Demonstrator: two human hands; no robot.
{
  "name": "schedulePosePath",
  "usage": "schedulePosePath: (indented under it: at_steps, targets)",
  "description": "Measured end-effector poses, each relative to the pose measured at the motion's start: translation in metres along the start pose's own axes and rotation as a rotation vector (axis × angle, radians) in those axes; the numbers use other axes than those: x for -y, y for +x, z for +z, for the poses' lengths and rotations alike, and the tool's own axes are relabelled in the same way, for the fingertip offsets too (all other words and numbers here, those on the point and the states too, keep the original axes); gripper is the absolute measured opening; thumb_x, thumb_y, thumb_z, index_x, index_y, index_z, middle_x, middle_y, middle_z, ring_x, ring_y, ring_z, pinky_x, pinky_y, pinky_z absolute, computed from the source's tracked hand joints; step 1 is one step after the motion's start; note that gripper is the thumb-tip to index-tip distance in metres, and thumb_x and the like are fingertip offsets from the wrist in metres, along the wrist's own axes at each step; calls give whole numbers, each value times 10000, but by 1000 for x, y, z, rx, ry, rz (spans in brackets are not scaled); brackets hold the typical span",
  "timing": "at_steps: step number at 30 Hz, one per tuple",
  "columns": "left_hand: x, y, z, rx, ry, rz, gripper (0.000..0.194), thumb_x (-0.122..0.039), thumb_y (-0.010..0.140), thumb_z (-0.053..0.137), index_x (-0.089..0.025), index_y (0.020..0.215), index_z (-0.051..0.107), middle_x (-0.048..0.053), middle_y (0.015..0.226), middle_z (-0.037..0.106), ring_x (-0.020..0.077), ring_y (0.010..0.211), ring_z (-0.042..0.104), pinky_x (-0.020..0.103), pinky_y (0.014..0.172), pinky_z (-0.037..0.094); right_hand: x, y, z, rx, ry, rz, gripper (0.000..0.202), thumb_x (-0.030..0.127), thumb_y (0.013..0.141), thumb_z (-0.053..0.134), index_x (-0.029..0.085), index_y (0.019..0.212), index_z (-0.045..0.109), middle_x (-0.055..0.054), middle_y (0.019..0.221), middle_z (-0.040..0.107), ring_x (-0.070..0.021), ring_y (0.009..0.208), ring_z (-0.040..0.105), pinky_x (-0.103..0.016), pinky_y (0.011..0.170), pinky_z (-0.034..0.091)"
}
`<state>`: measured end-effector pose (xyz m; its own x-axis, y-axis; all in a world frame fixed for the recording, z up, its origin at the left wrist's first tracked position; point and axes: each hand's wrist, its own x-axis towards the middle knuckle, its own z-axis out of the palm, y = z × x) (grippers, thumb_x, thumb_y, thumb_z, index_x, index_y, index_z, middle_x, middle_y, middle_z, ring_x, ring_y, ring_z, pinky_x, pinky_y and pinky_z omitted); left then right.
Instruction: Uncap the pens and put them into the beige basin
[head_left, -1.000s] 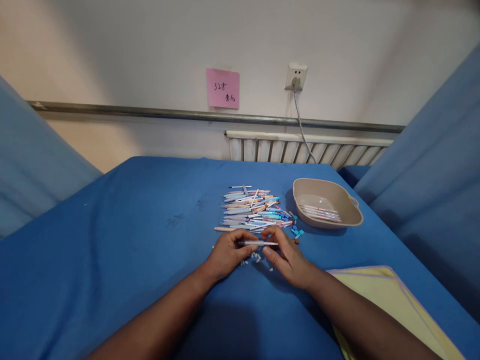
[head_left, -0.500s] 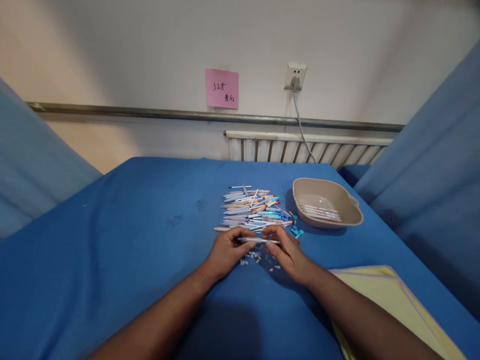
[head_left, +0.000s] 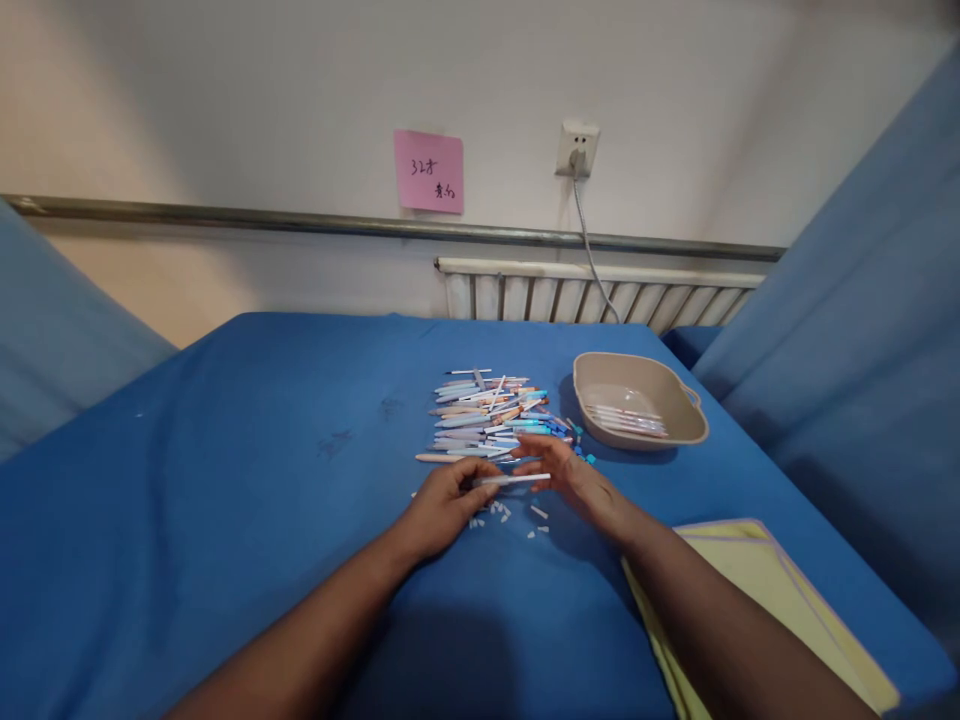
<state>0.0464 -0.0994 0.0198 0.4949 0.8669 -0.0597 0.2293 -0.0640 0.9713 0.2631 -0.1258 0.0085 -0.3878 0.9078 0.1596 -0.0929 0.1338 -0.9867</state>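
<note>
My left hand (head_left: 448,505) pinches a pen (head_left: 489,481) between thumb and fingers, just in front of the pile. Its slim white refill (head_left: 525,479) sticks out bare towards the right. My right hand (head_left: 574,480) is open around the refill's free end, fingers apart; whether a fingertip touches it I cannot tell. Beyond both hands lies a pile of pens and pen parts (head_left: 480,410), mostly pale blue, peach and white, with blue and orange pieces at its right side. Several small white pieces (head_left: 496,510) are scattered on the blue cloth below my hands.
A beige plastic basket (head_left: 686,395) holding several white pens (head_left: 628,421) stands right of the pile. A folded yellow cloth (head_left: 750,590) lies under my right forearm. Behind the blue-covered table (head_left: 285,400) are a radiator (head_left: 517,295) and a metal rail (head_left: 315,226); curtains hang on both sides.
My right hand has let go of the pen's right end and opened. More of the white refill now shows. A small pale piece lies on the cloth below it. The view has shifted slightly.
</note>
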Motion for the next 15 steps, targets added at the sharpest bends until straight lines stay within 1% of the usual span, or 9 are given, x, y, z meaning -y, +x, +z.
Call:
schedulePosePath:
  at_steps: [2, 4, 6, 7, 9, 10, 12, 15]
  targets:
    - [1, 2, 1, -28, -109, -51, 266, -379, 731, 673, -143, 849, 637, -8, 683, 589, 115, 606, 515, 214, 580, 406, 1, 1, -12, -82, -95, 40, 600, 668, 864, 316, 203, 1182, 521, -97, 1075, 597, -199, 914, 592, -312, 731, 475]
    - [2, 4, 0, -66, -211, -99, 310, -396, 696, 711, -137, 844, 625, -8, 674, 590, 105, 587, 519, 210, 572, 416, 3, 0, -24, -161, -306, 94, 439, 567, 880, 419, 180, 986, 598, -41, 845, 625, -147, 705, 568, -258, 615, 439]
    - [2, 6, -1, -102, -295, -146, 351, -404, 671, 740, -136, 861, 618, 0, 696, 605, 99, 583, 531, 210, 576, 431, 4, -2, -33, -163, -557, 126, 268, 434, 855, 534, 180, 820, 611, 6, 685, 594, -120, 597, 512, -228, 545, 381]
    - [1, 6, -2, -121, -333, -167, 368, -404, 658, 754, -137, 871, 616, 5, 717, 615, 98, 588, 540, 212, 583, 441, 4, -3, -36, -142, -675, 130, 199, 371, 832, 575, 183, 778, 610, 16, 653, 586, -117, 585, 502, -224, 536, 362]
    - [1, 7, -4, -156, -393, -205, 395, -396, 632, 780, -138, 881, 613, 13, 759, 629, 98, 599, 555, 218, 599, 457, 2, -5, -37, -88, -871, 129, 75, 263, 778, 635, 192, 768, 616, 15, 661, 603, -123, 601, 514, -228, 548, 347]
    - [1, 7, -5, -169, -412, -220, 401, -390, 622, 790, -138, 880, 613, 14, 769, 632, 97, 601, 558, 220, 603, 462, 2, -5, -36, -68, -945, 127, 53, 223, 754, 656, 195, 778, 617, 10, 683, 615, -127, 615, 523, -233, 559, 346]
    - [2, 7, -5, -181, -431, -238, 403, -381, 616, 798, -136, 877, 614, 14, 770, 632, 94, 595, 557, 219, 598, 462, 2, -6, -32, -41, -1052, 122, 93, 169, 725, 672, 196, 792, 613, -7, 731, 631, -141, 654, 543, -243, 585, 351]
    - [3, 7, -5, -176, -435, -234, 399, -378, 622, 797, -133, 879, 617, 11, 757, 631, 88, 584, 547, 212, 584, 451, 3, -7, -26, 1, -1141, 114, 98, 131, 731, 644, 191, 797, 605, -30, 757, 634, -164, 702, 560, -257, 616, 366]
